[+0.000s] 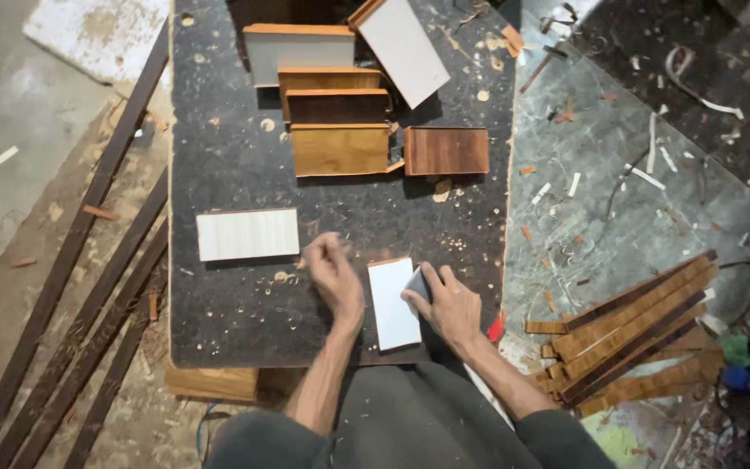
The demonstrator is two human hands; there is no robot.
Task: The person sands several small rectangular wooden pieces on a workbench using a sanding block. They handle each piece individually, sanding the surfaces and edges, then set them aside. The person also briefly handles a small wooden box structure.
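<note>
A small white panel (391, 300) with a thin wood-coloured top edge lies on the dark board (227, 174) in front of me. My right hand (450, 302) rests against its right edge and grips a small grey block (419, 282). My left hand (334, 274) hovers just left of the panel, fingers curled loosely together, slightly blurred; I cannot see anything in it.
A second white panel (247, 234) lies to the left. Several wood-grain panels (340, 130) and white ones (403, 48) are stacked at the far end. Long dark strips (88, 260) lean on the left; a pile of edge strips (635, 334) lies right. Shavings litter everything.
</note>
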